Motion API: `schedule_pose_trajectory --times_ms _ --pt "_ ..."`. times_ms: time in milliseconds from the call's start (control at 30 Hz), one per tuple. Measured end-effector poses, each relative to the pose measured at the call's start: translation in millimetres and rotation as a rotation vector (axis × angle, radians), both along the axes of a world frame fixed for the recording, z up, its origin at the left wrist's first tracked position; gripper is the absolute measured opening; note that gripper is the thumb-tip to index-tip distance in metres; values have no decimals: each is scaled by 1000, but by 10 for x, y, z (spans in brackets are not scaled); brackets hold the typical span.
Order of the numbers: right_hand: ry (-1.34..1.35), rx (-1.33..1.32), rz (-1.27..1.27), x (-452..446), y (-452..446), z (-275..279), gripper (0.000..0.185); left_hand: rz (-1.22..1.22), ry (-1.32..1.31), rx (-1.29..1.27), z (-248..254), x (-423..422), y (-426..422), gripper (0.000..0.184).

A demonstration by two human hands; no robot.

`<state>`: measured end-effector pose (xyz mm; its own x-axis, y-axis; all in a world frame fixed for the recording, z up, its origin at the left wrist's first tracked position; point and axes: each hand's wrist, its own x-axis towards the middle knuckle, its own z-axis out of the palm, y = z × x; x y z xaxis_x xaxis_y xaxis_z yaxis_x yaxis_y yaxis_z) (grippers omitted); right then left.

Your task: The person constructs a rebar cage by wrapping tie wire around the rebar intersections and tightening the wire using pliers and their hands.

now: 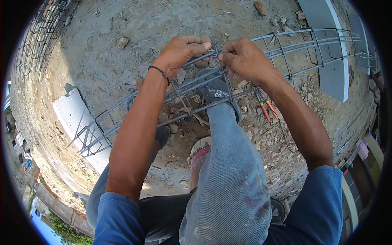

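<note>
Two hands work at one rebar cage (228, 83). The left hand (183, 51) is clamped on its far bar; the right hand's (241, 59) fingers curl just right, closure unclear. The cage extends left and right beneath both. One pair of red-handled pliers (267, 108) lies nearer, right.

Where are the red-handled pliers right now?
In the head view, the pliers lie on the ground, right of the sandal, by the near edge of the steel cage.
</note>
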<state>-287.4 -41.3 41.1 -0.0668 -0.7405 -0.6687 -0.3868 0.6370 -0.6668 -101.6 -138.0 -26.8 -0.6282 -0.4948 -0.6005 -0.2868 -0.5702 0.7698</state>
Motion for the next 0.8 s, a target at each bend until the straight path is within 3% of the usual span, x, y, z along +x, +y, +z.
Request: schedule_pose_trajectory --times_ms 67,133,333,467,667,733,767,800 --pt "-5 -15 17 -21 -24 29 22 -69 4 24 40 -22 -23 42" --pt "23 -38 94 -18 -28 37 22 -139 -173 -4 84 -96 -26 39" --pt "-48 -7 85 66 31 77 21 -101 -143 37 25 -125 -41 26" --pt "-103 24 43 140 110 81 17 -88 -89 5 -5 -114 -26 27" --pt "-283 115 -260 122 183 307 18 10 -245 -154 194 -241 146 25" --pt "-562 49 -422 11 97 442 19 45 -258 -155 198 -245 166 23" --pt "-563 48 -423 -60 -27 496 19 44 -258 -156 195 -242 162 23" --pt "-780 156 -582 -165 -223 508 19 8 -280 -168 185 -233 148 23"
